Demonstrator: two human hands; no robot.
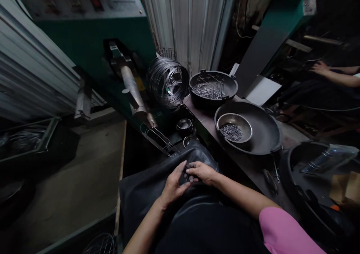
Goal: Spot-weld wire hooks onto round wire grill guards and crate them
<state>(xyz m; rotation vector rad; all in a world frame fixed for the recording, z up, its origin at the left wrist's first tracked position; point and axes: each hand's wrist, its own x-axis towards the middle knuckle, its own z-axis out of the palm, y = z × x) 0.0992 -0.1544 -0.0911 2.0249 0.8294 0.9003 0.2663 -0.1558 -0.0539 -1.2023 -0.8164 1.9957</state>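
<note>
Both hands meet above a dark apron [143, 190] over the lap. My left hand [174, 183] is partly curled, its thumb and fingers apart, and its palm faces the other hand. The fingers of my right hand [201, 172] are bent together at the left fingertips; anything between them is too small to make out. Just beyond the hands, a bent wire frame [161, 139] hangs at the tip of the green machine's metal arm [133, 89]. Short metal pieces [232, 132] lie in a steel bowl [244, 124], to the right of the hands.
The steel bowl rests in a wide black pan [267, 132]. Behind it, another pan [232, 85] holds wire pieces. A wire coil [167, 82] stands beside the machine [84, 40]. At right are a dark tub [292, 171] and another person's hand [320, 67].
</note>
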